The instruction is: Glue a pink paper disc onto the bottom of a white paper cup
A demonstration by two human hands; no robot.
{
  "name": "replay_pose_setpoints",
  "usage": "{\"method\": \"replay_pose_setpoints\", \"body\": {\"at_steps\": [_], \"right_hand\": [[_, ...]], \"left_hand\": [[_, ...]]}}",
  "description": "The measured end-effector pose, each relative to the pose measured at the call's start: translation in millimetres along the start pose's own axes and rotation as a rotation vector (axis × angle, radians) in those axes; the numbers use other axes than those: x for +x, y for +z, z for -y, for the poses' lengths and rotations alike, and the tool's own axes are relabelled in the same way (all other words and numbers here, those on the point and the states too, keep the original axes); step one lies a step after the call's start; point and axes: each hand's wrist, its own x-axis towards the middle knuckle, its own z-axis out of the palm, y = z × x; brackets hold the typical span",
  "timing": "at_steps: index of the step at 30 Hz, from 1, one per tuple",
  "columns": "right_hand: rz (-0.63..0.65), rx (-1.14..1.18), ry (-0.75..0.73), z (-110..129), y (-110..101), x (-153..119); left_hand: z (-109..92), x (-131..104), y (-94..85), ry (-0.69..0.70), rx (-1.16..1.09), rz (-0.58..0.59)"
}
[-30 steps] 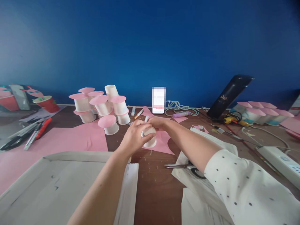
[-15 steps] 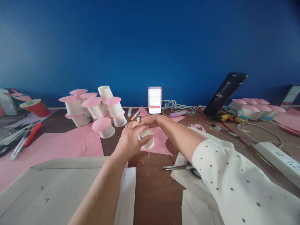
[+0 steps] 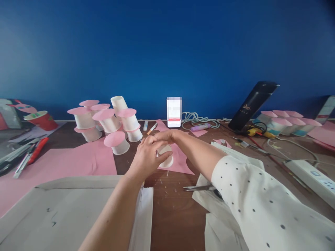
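A small white paper cup [image 3: 165, 162] stands upside down on a pink paper sheet [image 3: 181, 161]. My left hand [image 3: 148, 152] curves around its left side and top, with the thumb across the front. My right hand [image 3: 168, 136] reaches over to the cup's far side, close against the left fingers. Its own fingers are hidden behind the left hand, so whatever they hold does not show. Left of my hands, another white cup [image 3: 121, 148] carries a pink paper disc [image 3: 114, 138].
Cups with pink discs [image 3: 85, 121] are stacked at the back left. Scissors [image 3: 200, 188] lie on white paper by my right sleeve. A lit phone [image 3: 174, 113] leans on the blue wall. A black tumbler [image 3: 252, 104] and a power strip [image 3: 314, 177] are on the right.
My right hand has shifted slightly behind the cup. A small white stick seen between the hands earlier is now hidden. The whole view has slid slightly.
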Motion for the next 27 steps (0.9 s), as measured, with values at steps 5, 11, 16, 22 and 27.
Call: {"method": "replay_pose_setpoints", "body": {"at_steps": [5, 11, 16, 22, 27], "right_hand": [[0.031, 0.139, -0.092, -2, -11, -18], [-0.696, 0.000, -0.266, 4, -5, -92], [-0.746, -0.267, -0.313, 7, 45, -166], [-0.624, -0.486, -0.416, -5, 99, -178], [-0.600, -0.725, -0.345, -19, 115, -153]], "left_hand": [[0, 0, 0.0, -0.004, -0.018, 0.004], [2, -1, 2.6, -0.017, -0.032, -0.015], [3, 0, 3.6, -0.046, -0.073, -0.006], [-3, -1, -1.5, -0.051, -0.101, 0.009], [-2, -2, -2.8, -0.032, -0.101, 0.004]]}}
